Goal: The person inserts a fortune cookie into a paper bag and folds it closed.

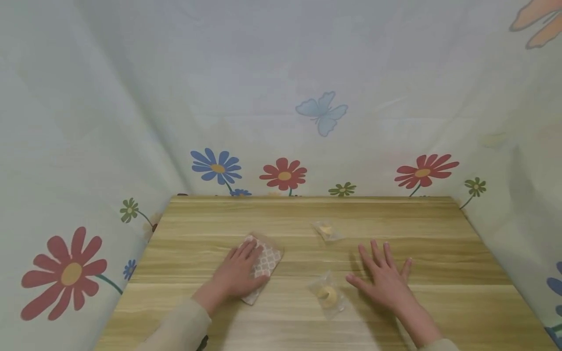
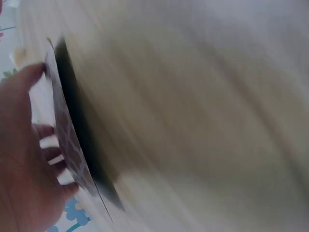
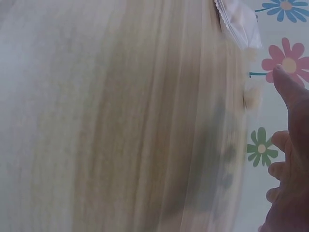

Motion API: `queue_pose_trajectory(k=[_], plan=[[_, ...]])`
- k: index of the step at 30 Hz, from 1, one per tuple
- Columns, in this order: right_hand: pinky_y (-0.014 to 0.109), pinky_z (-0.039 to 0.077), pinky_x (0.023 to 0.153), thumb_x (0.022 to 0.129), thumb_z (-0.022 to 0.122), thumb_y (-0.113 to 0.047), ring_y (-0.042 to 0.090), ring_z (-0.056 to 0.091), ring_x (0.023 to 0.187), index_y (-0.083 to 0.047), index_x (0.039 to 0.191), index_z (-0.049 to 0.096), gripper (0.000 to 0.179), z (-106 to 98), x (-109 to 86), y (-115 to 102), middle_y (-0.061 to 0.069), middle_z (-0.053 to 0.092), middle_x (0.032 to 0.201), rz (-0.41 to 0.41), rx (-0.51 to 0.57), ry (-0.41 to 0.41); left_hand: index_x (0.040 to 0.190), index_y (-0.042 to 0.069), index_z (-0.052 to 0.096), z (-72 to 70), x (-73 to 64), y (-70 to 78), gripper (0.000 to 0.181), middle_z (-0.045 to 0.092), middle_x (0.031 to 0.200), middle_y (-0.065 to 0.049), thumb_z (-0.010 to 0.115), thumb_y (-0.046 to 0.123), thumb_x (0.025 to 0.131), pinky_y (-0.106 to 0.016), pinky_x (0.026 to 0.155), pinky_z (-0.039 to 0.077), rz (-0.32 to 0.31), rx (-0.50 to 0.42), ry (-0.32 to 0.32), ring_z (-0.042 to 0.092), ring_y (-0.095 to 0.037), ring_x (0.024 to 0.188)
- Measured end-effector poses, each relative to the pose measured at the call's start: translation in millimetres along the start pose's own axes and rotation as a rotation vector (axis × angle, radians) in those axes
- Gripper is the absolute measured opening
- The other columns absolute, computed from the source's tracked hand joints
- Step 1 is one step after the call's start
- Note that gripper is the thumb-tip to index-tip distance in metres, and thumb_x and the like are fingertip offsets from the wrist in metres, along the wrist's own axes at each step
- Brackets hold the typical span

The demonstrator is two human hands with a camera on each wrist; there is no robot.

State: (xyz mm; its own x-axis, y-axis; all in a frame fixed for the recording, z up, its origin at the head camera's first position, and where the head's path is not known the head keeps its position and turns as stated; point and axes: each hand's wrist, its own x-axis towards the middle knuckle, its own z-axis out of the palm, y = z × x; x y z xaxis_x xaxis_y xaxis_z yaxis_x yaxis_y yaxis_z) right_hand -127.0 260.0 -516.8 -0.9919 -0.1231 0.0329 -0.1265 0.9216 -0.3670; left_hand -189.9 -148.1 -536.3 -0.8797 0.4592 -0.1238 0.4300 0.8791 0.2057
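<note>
My left hand (image 1: 239,273) holds a flat paper packet (image 1: 269,261) with a pale pinkish lattice pattern, left of the table's middle. In the left wrist view its fingers lie along the patterned face and the thumb (image 2: 33,73) is at one end; a dark shadow runs beside the packet's edge. My right hand (image 1: 386,280) is spread over the table at the right, holding nothing. Between the hands lies a clear wrapper with a yellow, folded cookie-like piece (image 1: 327,295). A second, similar wrapped piece (image 1: 326,229) lies farther back.
The wooden table (image 1: 210,214) has a straight back edge and sloping sides in the head view. Light cloth (image 1: 263,73) with printed flowers and butterflies hangs behind it and along both sides.
</note>
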Motion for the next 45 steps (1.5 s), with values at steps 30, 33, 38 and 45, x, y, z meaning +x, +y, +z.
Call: queue_pose_trajectory(k=[30, 33, 38, 45], plan=[[0.090, -0.010, 0.109, 0.096, 0.065, -0.070, 0.054, 0.008, 0.160, -0.016, 0.167, 0.038, 0.094, 5, -2.1, -5, 0.022, 0.019, 0.175, -0.016, 0.012, -0.005, 0.166, 0.010, 0.038, -9.9, 17.3, -0.4, 0.091, 0.025, 0.175, -0.018, 0.059, 0.069, 0.099, -0.058, 0.130, 0.022, 0.022, -0.015, 0.013, 0.025, -0.039, 0.161], [0.090, -0.010, 0.110, 0.096, 0.065, -0.071, 0.054, 0.008, 0.160, -0.016, 0.167, 0.038, 0.094, 6, -1.8, -5, 0.022, 0.019, 0.175, -0.015, 0.013, -0.005, 0.165, 0.008, 0.039, -9.3, 16.4, 2.5, 0.090, 0.026, 0.175, -0.019, 0.063, 0.065, 0.099, -0.058, 0.130, 0.023, 0.009, -0.048, 0.004, 0.026, -0.040, 0.160], [0.091, -0.008, 0.110, 0.095, 0.066, -0.070, 0.055, 0.010, 0.159, -0.016, 0.166, 0.039, 0.093, 7, -3.0, -3, 0.022, 0.020, 0.174, -0.012, -0.005, 0.003, 0.166, 0.011, 0.040, -6.8, 16.0, -0.4, 0.089, 0.028, 0.175, -0.016, 0.066, 0.064, 0.098, -0.057, 0.130, 0.022, 0.060, -0.044, 0.001, 0.026, -0.037, 0.161], [0.091, -0.006, 0.110, 0.095, 0.067, -0.069, 0.053, 0.011, 0.159, -0.017, 0.167, 0.039, 0.093, 10, -3.9, -2, 0.020, 0.022, 0.175, -0.010, -0.030, 0.014, 0.166, 0.014, 0.040, -4.2, 19.6, -9.7, 0.090, 0.029, 0.174, -0.013, 0.063, 0.068, 0.098, -0.057, 0.130, 0.023, 0.157, -0.029, 0.003, 0.027, -0.036, 0.161]])
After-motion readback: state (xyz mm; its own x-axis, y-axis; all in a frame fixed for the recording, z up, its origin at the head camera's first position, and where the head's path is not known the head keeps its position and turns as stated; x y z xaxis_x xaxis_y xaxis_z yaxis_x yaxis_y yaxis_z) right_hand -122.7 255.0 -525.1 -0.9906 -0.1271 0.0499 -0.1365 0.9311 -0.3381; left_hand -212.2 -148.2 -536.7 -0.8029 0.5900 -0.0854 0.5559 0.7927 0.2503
